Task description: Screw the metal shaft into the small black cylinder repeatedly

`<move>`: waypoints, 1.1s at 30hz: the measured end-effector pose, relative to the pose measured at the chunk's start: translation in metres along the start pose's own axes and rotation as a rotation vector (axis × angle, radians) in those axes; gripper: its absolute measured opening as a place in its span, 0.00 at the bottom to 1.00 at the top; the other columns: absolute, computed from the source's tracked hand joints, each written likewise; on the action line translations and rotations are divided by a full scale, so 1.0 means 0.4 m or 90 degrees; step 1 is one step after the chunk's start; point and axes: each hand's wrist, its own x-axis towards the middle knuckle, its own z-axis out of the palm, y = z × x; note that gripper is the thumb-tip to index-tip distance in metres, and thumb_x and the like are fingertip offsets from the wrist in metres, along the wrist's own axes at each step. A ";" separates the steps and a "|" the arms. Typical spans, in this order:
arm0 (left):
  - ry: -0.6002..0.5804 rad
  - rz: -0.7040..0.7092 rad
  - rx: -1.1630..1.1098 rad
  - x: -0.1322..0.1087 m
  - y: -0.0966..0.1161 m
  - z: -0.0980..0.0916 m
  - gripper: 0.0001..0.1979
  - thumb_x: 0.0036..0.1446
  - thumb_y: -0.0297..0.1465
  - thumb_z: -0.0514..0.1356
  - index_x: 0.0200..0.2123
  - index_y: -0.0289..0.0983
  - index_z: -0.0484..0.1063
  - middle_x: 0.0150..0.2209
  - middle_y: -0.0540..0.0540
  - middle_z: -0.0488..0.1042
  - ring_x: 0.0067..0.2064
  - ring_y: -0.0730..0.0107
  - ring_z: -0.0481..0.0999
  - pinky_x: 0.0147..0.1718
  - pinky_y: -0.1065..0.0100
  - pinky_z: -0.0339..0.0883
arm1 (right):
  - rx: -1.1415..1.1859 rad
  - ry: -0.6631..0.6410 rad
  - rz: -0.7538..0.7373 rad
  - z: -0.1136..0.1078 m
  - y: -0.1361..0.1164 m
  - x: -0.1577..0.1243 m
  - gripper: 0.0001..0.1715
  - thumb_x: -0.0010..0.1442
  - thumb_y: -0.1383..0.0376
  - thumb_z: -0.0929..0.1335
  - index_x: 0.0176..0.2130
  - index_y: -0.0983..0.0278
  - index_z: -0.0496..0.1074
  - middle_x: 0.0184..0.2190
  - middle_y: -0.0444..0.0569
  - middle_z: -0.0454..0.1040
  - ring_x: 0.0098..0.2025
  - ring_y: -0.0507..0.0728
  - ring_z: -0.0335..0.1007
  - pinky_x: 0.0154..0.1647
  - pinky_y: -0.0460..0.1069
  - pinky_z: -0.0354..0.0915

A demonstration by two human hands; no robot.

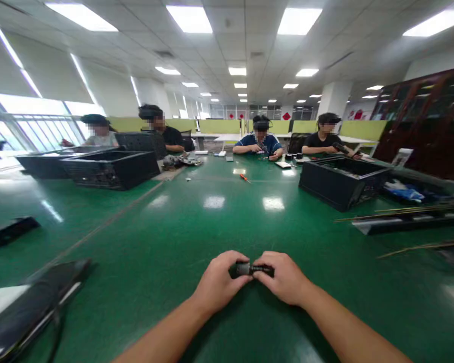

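Observation:
Both my hands meet low over the green table [196, 232], pinching a small dark cylindrical part [254, 269] with a grey metal end. My left hand [217, 282] grips the grey left end with curled fingers. My right hand [282, 277] closes round the black right end. The part is held level between them, just above the table surface. What the part is I cannot make out.
A black open computer case [340, 186] stands at the right and another black case [111, 169] at the left. Flat dark panels [30, 302] lie at the near left, long strips [412, 219] at the right. Several people sit along the far side; an orange-handled screwdriver [244, 177] lies mid-table.

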 end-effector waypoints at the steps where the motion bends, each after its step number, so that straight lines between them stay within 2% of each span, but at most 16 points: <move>1: 0.003 -0.002 0.000 0.004 0.001 -0.002 0.13 0.50 0.31 0.67 0.41 0.40 0.73 0.40 0.48 0.77 0.43 0.65 0.76 0.46 0.63 0.67 | 0.000 0.000 -0.001 -0.002 -0.002 -0.001 0.06 0.59 0.65 0.69 0.38 0.61 0.76 0.33 0.45 0.75 0.36 0.54 0.70 0.37 0.47 0.61; 33: 0.039 -0.015 0.015 0.011 0.008 -0.018 0.13 0.48 0.28 0.67 0.40 0.40 0.74 0.39 0.48 0.79 0.42 0.64 0.77 0.45 0.63 0.70 | 0.015 0.014 0.023 -0.021 -0.013 -0.006 0.06 0.57 0.66 0.69 0.36 0.61 0.77 0.30 0.45 0.75 0.33 0.54 0.70 0.36 0.48 0.62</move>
